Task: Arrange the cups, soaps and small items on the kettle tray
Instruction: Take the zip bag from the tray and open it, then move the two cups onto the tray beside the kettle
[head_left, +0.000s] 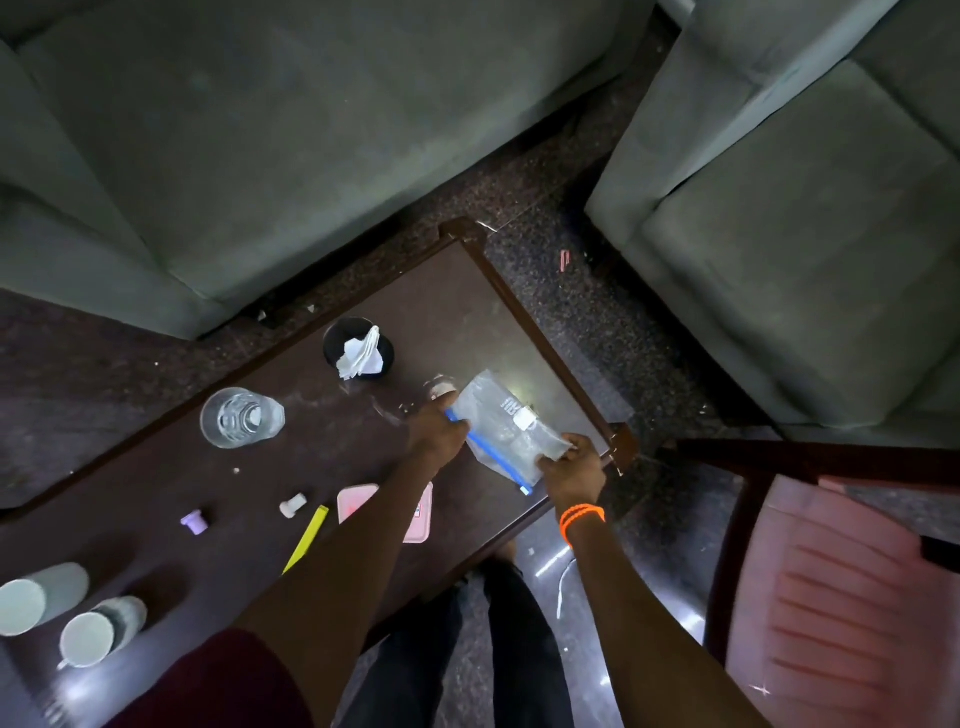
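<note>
A clear zip bag (498, 423) with a blue seal strip lies near the right end of the dark wooden table (208, 478). My left hand (436, 428) pinches the blue strip at its far end. My right hand (574, 467) grips the bag's near right corner. A pink soap packet (358, 501) lies partly under my left forearm. Two white cups (85, 636) stand at the table's near left. A small purple item (195, 521), a small white item (292, 505) and a yellow stick (307, 538) lie between them and the soap.
A clear glass (240, 417) stands mid-table, and a black cup (358, 348) holds crumpled tissue behind it. Grey sofas (260, 145) flank the table's far side. A wooden chair with a pink seat (821, 587) stands at the right.
</note>
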